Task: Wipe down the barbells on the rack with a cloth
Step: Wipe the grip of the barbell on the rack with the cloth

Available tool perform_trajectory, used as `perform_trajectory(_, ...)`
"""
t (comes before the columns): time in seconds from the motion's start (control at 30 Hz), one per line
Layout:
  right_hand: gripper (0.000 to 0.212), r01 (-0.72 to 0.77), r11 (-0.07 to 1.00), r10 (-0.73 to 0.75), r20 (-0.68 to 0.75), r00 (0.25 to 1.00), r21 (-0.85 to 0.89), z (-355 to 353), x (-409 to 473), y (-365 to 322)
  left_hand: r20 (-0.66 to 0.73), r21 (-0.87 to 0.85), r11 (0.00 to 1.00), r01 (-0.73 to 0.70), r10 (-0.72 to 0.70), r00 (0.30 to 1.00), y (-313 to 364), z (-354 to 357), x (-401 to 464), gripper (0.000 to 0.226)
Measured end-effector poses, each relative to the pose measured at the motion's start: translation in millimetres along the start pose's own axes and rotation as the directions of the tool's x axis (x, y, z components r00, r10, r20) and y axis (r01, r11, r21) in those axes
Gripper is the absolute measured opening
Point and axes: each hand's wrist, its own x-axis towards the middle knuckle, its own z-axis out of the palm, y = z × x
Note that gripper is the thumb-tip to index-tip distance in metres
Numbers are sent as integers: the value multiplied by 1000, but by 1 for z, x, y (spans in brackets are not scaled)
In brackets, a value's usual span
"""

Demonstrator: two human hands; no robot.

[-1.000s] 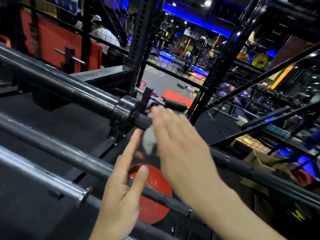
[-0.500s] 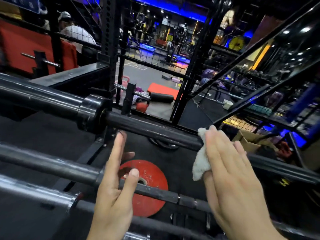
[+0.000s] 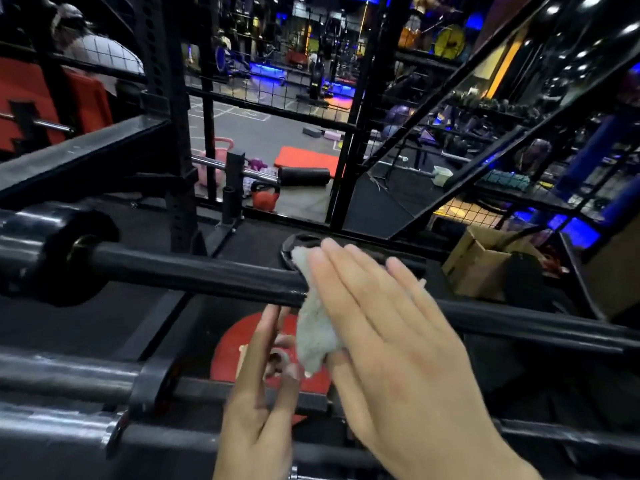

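A right hand (image 3: 391,327) with straight fingers presses a pale cloth (image 3: 313,327) flat against the shaft of the top barbell (image 3: 194,275), which lies across a black rack (image 3: 173,140); the wiping step appears under way. The left hand (image 3: 259,386) hovers just below the shaft, fingers straight and relaxed, holding nothing. Two more barbells (image 3: 69,375) lie lower, nearer the viewer. The next move likely calls for sliding the cloth along the shaft with steady pressure. A cardboard box (image 3: 481,268) sits open at the right; its contents cannot be made out.
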Motion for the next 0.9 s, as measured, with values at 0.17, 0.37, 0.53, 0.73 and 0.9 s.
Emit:
perform_trajectory(0.17, 67, -175, 985, 175, -18, 984, -4, -21, -41, 57, -16, 61, 998, 34, -33, 999, -8, 21, 1, 50)
perform_trajectory(0.37, 59, -287, 948, 284, 43, 958, 139, -33, -54, 62, 218, 104, 988, 114, -134, 967, 32, 34, -2, 44)
perform_trajectory(0.53, 35, -435, 699, 412, 178, 894, 567, -103, -63, 36, 328, 196, 981, -1, -64, 942, 105, 25, -42, 21)
perform_trajectory(0.73, 32, -569, 531, 433, 376, 819, 628, -188, -76, 15, 430, 228, 964, -138, 27, 902, 220, 29, -113, 43)
perform_trajectory(0.9, 17, -500, 548, 367, 345, 864, 670, -241, -82, -4, 399, 410, 895, -175, -3, 917, 273, 37, -153, 43)
